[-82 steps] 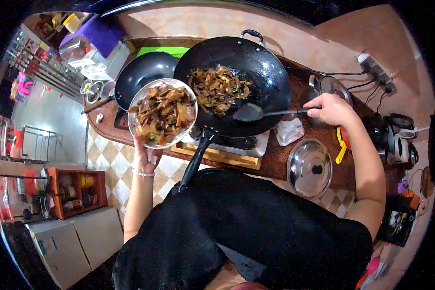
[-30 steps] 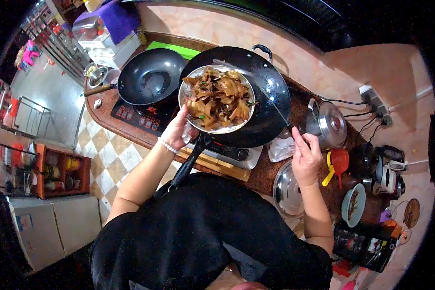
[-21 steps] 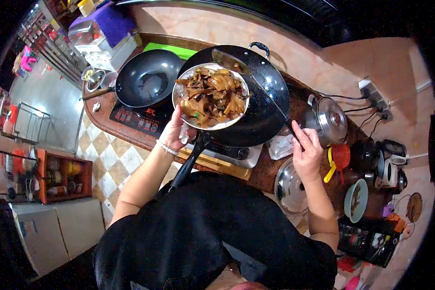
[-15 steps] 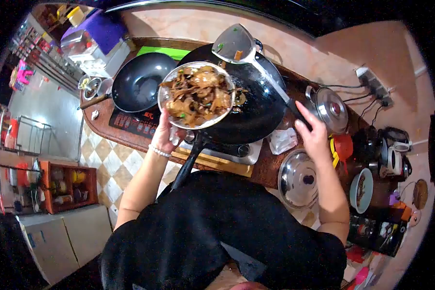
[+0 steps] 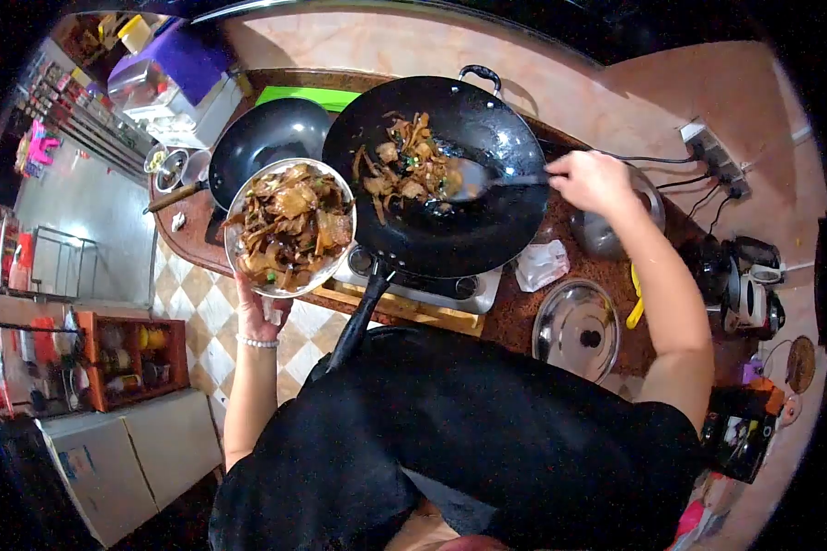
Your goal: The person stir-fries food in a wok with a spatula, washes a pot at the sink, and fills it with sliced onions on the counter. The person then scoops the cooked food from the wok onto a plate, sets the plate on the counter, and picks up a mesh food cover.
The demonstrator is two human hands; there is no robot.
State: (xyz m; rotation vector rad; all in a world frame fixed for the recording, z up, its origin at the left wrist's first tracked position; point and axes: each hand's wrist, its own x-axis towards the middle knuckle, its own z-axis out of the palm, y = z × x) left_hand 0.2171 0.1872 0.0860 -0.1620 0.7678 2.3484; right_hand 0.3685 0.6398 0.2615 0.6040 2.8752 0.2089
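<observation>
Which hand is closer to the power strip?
Right. The right hand, holding the spatula, is left of the power strip in view; the left hand, under the dish, is farther away, left of the wok.

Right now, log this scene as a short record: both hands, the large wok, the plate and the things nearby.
Left hand: underneath and supporting the plate
Plate: heaped with brown food, in front of the smaller wok
Right hand: gripping the spatula by its handle
Spatula: blade inside the large wok, at the food's edge
Large wok: more brown food, bits of green, bare black surface around
Nearby: lid with dark knob, crumpled white bag
</observation>
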